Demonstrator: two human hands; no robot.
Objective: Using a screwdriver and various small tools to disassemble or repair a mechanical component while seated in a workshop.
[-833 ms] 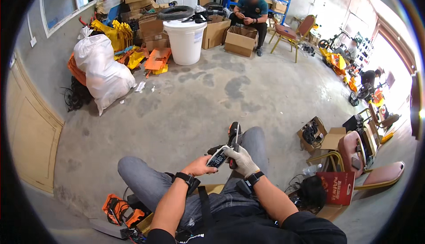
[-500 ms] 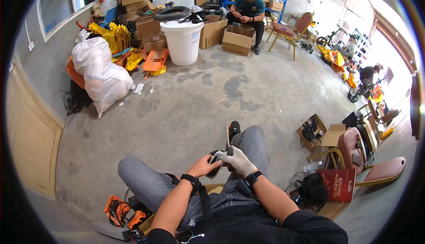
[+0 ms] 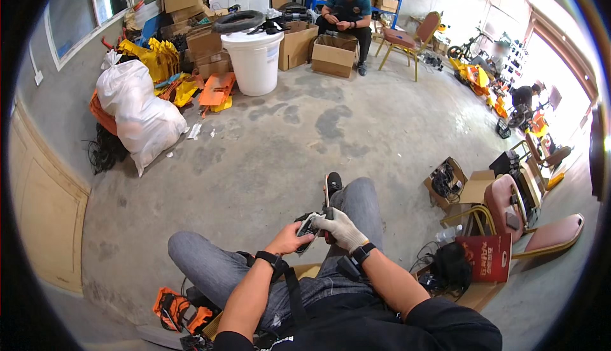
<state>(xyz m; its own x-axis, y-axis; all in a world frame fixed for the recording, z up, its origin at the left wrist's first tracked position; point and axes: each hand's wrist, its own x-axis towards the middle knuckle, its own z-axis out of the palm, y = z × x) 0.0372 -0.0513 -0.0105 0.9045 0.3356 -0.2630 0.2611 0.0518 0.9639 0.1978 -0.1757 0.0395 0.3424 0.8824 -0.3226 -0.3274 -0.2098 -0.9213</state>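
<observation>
Between my knees, my left hand (image 3: 284, 239), bare, is closed round a small dark part with a pale edge (image 3: 308, 225). My right hand (image 3: 344, 229) wears a whitish knitted glove and is closed on a slim, rod-like tool (image 3: 326, 193). The tool's thin length points away from me, past the shoe. Dark and red bits of its grip show by the glove; its exact kind I cannot make out. The gloved thumb and fingers press close to the dark part, and both hands meet there. The part's underside is hidden by my fingers.
An orange and black part (image 3: 180, 309) lies low at the left. To my right are a red box (image 3: 485, 259), a carton of black cables (image 3: 447, 182) and a pink chair (image 3: 506, 208). Ahead stand a white bucket (image 3: 252, 71), a bulging white sack (image 3: 137, 112) and a seated person (image 3: 347, 14).
The view has shifted slightly. The dark part has tilted in my left hand, showing more of its face. My right hand keeps hold of the tool beside it.
</observation>
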